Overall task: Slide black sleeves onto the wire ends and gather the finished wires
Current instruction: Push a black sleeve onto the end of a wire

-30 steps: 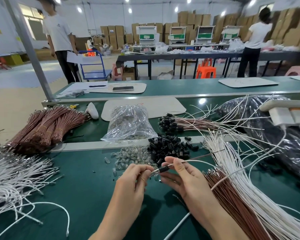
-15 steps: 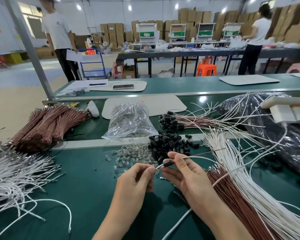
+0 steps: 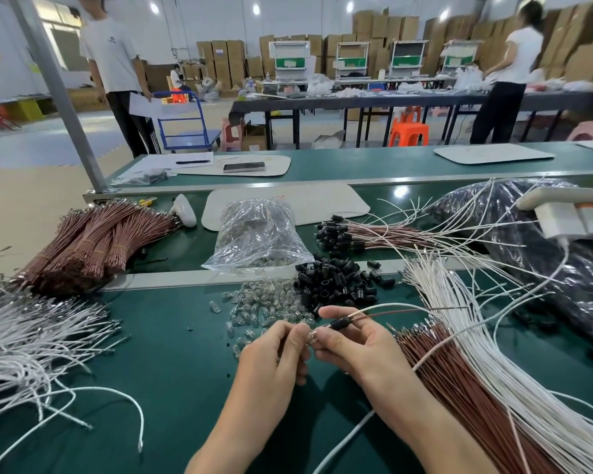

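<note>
Progress: early to mid, judging by the piles. Finished wires (image 3: 374,234) with black caps lie fanned out far of centre. A much larger sheaf of bare brown and white wires (image 3: 476,388) waits at near right, so most of the work is left. Loose sleeve pile (image 3: 336,282) sits just past the hands, clear bulbs (image 3: 267,302) touching it on the left. Hands are close together, near centre, over the green belt (image 3: 172,354). Right hand (image 3: 360,343) pinches the black sleeve (image 3: 341,323), already threaded on a white wire (image 3: 391,306) and brown wire (image 3: 408,312) that trail right. Left hand (image 3: 274,350) pinches at the wire tip; something small and glassy is there, can't tell what. Sleeve: short, dark, rigid-looking tube, not fully seated by my read.
</note>
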A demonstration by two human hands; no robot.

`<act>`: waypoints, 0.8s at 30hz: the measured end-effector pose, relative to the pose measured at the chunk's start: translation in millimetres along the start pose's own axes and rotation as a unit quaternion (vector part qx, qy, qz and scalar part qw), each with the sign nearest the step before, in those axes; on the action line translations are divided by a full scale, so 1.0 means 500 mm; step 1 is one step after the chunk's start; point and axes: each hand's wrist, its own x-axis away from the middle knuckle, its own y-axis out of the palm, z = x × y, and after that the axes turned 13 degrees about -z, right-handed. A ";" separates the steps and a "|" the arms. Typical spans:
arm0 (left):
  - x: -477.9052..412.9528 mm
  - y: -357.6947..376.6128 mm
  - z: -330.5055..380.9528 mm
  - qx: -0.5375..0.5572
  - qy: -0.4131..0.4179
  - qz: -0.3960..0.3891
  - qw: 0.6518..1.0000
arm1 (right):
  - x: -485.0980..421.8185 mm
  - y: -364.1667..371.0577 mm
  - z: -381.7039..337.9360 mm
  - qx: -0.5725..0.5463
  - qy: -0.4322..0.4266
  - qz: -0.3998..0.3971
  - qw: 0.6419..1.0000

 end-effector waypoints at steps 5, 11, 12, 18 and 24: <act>0.000 -0.002 -0.001 -0.015 0.007 -0.010 1.000 | -0.001 -0.004 0.003 0.002 0.004 -0.001 1.000; 0.000 -0.002 -0.009 -0.023 0.006 -0.022 0.999 | -0.002 -0.005 0.005 -0.011 0.000 0.005 1.000; 0.000 -0.001 -0.009 -0.020 0.005 -0.024 0.999 | -0.002 -0.005 0.004 -0.009 -0.002 0.007 1.000; 0.000 0.000 -0.008 0.012 0.002 -0.025 1.000 | 0.000 -0.006 0.002 0.019 -0.015 0.022 0.999; -0.001 0.001 -0.005 0.015 0.010 -0.041 0.999 | 0.000 -0.011 0.000 0.019 -0.026 0.028 0.999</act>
